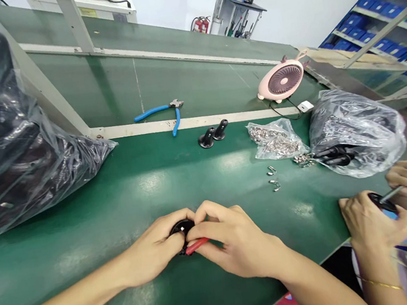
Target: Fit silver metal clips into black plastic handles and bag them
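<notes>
Both hands meet over a black round part at lower centre

Your left hand (159,244) grips the black round part (179,225) just above the green worktop (91,269), at the lower centre of the frame, its thumb lying over the face. That grasp probably serves to keep the part from turning. Your right hand (234,236) comes in from the other side, thumb and fingers closed on a slim red handle (197,245) that slants against the part; its far end is hidden by your fingers, so you cannot tell what it touches.

Two metal clips (277,189) lie right of centre, seemingly set there for easy reach, below a small bag of metal pieces (279,141). Two black stemmed parts (207,139) stand close together at upper centre. The blue-handled pliers (171,106) lie farther up, one handle crossing the white rail (124,129).

For moving, you have bare surface between your knuckles and the stemmed parts. A bulky plastic bag (39,170) bounds the left of the frame, and the table edge (334,251) runs diagonally at lower right, under your right forearm. Beyond it, at the right, a co-worker's hands (372,222) hold a similar disc (380,202), well apart from yours
</notes>
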The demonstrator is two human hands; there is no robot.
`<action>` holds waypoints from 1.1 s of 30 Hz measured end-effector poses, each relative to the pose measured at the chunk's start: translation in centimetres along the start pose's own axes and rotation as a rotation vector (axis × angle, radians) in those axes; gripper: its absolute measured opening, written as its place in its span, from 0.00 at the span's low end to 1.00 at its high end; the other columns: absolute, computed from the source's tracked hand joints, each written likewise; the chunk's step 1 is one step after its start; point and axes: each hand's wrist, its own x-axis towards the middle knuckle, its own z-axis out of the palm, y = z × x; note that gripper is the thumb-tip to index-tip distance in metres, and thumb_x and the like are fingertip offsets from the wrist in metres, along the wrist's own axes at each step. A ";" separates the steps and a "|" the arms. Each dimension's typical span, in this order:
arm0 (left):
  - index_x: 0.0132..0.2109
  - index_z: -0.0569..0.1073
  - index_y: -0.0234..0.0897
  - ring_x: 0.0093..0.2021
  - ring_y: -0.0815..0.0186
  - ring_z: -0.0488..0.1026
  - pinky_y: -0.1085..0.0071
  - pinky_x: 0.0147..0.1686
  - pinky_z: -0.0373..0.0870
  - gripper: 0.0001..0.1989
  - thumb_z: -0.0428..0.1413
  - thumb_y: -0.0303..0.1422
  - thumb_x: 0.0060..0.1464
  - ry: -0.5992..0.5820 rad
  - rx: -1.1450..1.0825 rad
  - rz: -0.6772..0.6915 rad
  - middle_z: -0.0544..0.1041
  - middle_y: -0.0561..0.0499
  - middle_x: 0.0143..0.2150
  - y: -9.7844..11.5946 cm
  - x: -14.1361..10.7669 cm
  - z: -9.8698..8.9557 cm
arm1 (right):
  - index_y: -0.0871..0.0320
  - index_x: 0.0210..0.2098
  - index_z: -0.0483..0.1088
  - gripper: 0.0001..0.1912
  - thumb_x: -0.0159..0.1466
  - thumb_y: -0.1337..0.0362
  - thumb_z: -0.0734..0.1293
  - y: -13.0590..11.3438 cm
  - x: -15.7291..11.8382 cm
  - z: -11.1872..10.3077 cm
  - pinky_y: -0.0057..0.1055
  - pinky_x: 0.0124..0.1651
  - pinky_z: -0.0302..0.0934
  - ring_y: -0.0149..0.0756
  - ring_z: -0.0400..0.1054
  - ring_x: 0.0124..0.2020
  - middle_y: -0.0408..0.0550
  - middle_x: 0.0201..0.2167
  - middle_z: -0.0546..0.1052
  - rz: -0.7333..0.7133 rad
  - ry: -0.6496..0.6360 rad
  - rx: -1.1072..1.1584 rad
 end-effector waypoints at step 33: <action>0.40 0.66 0.38 0.33 0.69 0.59 0.73 0.32 0.56 0.08 0.47 0.30 0.52 -0.116 -0.099 -0.110 0.65 0.55 0.33 0.7 -0.1 -1.2 | 0.59 0.36 0.71 0.12 0.68 0.65 0.56 -0.4 0.1 -1.2 0.30 0.26 0.58 0.31 0.61 0.26 0.46 0.24 0.67 -0.111 0.560 0.405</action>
